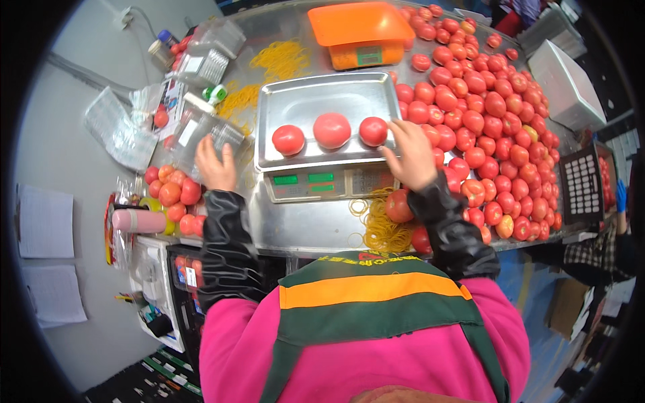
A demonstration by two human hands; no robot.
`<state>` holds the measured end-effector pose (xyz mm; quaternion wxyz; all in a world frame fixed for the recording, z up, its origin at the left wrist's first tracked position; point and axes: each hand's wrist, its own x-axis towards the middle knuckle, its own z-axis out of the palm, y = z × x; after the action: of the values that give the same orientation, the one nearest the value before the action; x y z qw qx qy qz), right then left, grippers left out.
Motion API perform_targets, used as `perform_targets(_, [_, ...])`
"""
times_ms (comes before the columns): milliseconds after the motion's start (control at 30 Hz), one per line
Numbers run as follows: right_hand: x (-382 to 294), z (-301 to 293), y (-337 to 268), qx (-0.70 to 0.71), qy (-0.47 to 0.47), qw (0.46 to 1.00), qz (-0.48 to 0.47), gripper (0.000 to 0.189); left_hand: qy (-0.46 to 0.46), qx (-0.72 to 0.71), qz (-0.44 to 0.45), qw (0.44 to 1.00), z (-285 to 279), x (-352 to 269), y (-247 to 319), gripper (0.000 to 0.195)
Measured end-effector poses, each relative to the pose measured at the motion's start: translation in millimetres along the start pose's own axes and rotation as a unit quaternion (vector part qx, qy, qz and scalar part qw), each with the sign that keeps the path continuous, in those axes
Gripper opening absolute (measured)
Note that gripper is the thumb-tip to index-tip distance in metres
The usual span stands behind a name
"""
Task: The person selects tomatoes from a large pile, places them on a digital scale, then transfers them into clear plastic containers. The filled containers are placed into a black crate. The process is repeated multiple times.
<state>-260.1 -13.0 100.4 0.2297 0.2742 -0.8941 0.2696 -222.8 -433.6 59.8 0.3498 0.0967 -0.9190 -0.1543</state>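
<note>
Three tomatoes stand in a row on the steel pan (327, 93) of a digital scale: a left one (288, 140), a larger middle one (332, 130) and a right one (373, 131). My right hand (412, 151) is at the pan's right edge, thumb and fingers spread beside the right tomato. Whether the fingertips touch it, I cannot tell. Over at the left, my left hand (215, 163) has its fingers apart and holds nothing. It is beside a stack of clear plastic containers (194, 136). Below the pan, the scale's display panel (307, 181) is lit green.
A large tomato heap (484, 121) covers the table's right side. An orange scale (360, 35) stands behind the pan. Yellow rubber bands (385, 226) lie in front; more bands (279, 60) are behind. A pink bottle (138, 220) is at left, a foam box (569, 88) at right.
</note>
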Motion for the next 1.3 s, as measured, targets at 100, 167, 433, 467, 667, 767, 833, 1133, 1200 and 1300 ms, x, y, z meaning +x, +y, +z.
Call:
perform_targets(100, [-61.1, -14.0, -8.6, -0.031, 0.016, 0.999, 0.025, 0.045, -0.243, 0.122, -0.080, 0.959, -21.4, 4.1, -67.8, 0.053])
perform_targets(167, [-91.0, -9.4, -11.7, -0.029, -0.054, 0.998, 0.013, 0.045, -0.298, 0.011, -0.104, 0.949, -17.8, 7.2, -101.6, 0.047])
perform_targets(433, [-120.3, 22.7, -5.4, -0.047, -0.081, 0.995, 0.042, 0.035, -0.385, -0.181, -0.135, 0.895, -5.5, 36.7, -145.5, 0.031])
perform_targets(467, [-120.3, 23.0, -5.1, -0.047, -0.089, 0.994, 0.048, 0.034, -0.361, -0.137, -0.136, 0.912, -5.9, 36.8, -140.4, 0.028])
perform_targets(667, [-122.2, 21.2, -4.7, -0.030, -0.089, 0.994, 0.048, 0.033, -0.100, 0.103, 0.023, 0.989, -25.0, 26.1, -83.7, 0.013])
perform_targets(767, [-121.7, 22.3, -5.7, -0.025, -0.092, 0.994, 0.051, 0.032, 0.077, 0.009, 0.087, 0.993, -57.6, 12.3, -44.0, 0.020])
perform_targets(833, [-118.5, 20.9, -7.8, -0.025, -0.097, 0.993, 0.061, 0.032, 0.062, -0.095, 0.073, 0.991, -55.1, -40.1, 10.5, 0.027])
perform_targets(1133, [-22.9, 0.4, -16.2, 0.103, 0.016, 0.994, 0.015, 0.025, -0.490, -0.381, 0.214, 0.754, -55.9, -170.7, 101.9, 0.040])
perform_targets(1200, [13.4, 9.3, -19.0, 0.169, -0.002, 0.985, 0.021, 0.026, -0.343, -0.367, 0.214, 0.838, -62.1, -140.3, 106.9, 0.034])
perform_targets(1300, [61.5, 36.4, -26.9, 0.164, -0.074, 0.983, 0.032, 0.032, -0.144, -0.322, 0.076, 0.933, -43.0, -68.2, 107.9, 0.029])
